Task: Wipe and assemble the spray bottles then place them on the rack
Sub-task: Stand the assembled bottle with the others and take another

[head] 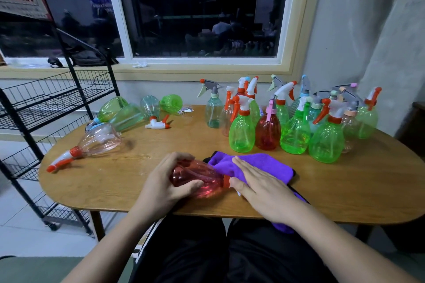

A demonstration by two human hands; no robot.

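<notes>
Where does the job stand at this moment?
Done: many assembled bottles stand upright on the right. In hand: the left hand grips a red bottle while the right hand presses the purple cloth against its neck. Remaining: lying bottles far left; the rack shows none.

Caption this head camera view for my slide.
Left hand grips a red bottle; right hand rests flat on a purple cloth.

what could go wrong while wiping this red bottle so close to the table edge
1. The red bottle lies on its side near the front edge of the table; if the left hand loosens, it may roll off.
2. The purple cloth hangs over that edge under the right hand and could slide down.
3. A wide wiping stroke might knock the upright bottles standing close behind.
</notes>
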